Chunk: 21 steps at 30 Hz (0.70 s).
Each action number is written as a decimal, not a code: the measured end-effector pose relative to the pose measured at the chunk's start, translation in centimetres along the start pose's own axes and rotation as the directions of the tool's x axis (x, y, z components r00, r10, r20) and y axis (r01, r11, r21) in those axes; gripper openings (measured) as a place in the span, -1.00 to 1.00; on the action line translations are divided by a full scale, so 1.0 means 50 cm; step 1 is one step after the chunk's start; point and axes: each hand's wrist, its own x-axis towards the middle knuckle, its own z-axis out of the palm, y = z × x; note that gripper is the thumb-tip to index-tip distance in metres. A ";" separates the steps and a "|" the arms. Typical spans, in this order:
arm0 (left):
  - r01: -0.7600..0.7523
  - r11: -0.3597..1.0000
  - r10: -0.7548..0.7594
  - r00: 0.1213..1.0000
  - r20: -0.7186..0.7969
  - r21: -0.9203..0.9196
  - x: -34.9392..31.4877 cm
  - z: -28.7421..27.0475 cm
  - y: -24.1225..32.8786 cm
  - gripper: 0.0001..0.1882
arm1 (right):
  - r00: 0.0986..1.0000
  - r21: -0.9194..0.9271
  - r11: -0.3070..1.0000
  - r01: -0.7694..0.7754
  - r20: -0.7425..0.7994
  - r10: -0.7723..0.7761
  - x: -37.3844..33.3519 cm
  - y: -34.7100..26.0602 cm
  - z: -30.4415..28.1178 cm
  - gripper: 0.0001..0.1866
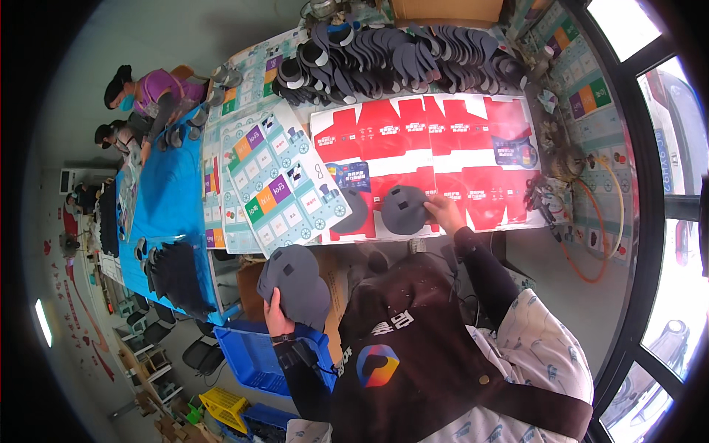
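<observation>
My left hand [277, 317] is closed on the lower edge of some dark grey rounded pads [298, 284], held off the table's front edge above a blue crate. They overlap, and the upper one has small dark rectangular patches. At the table's front, my right hand [445, 214] pinches the right edge of another dark grey pad [403, 213], which bears two dark rectangles. Just left of it, a similar grey pad [356, 213] lies on the red and white printed sheet [473, 166].
Long overlapping rows of grey pads [413, 59] line the table's back. Printed boards [284, 188] lie to the left. Below stand a blue crate [255, 362] and a yellow crate [224, 408]. An orange hose [583, 273] hangs at right. Co-workers [159, 96] sit beyond the blue table [166, 199].
</observation>
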 end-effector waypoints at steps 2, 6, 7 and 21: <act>-0.016 1.000 0.016 0.999 -0.041 0.018 -0.005 -0.015 -0.005 -0.58 | 1.000 -0.036 0.999 -0.001 0.022 0.001 0.017 0.006 0.025 -0.81; -0.006 1.000 0.007 0.998 -0.066 0.024 -0.011 -0.019 -0.014 -0.58 | 0.997 -0.064 0.997 0.031 0.067 -0.027 0.054 0.029 0.055 -0.83; -0.005 1.000 0.006 0.999 -0.054 0.022 -0.011 -0.018 -0.017 -0.58 | 0.997 -0.055 0.998 0.020 0.069 -0.016 0.063 0.034 0.057 -0.84; 0.026 1.000 -0.026 0.997 -0.078 -0.003 -0.016 -0.024 -0.023 -0.58 | 0.999 -0.027 1.000 0.002 0.041 -0.001 0.093 0.071 0.074 -0.88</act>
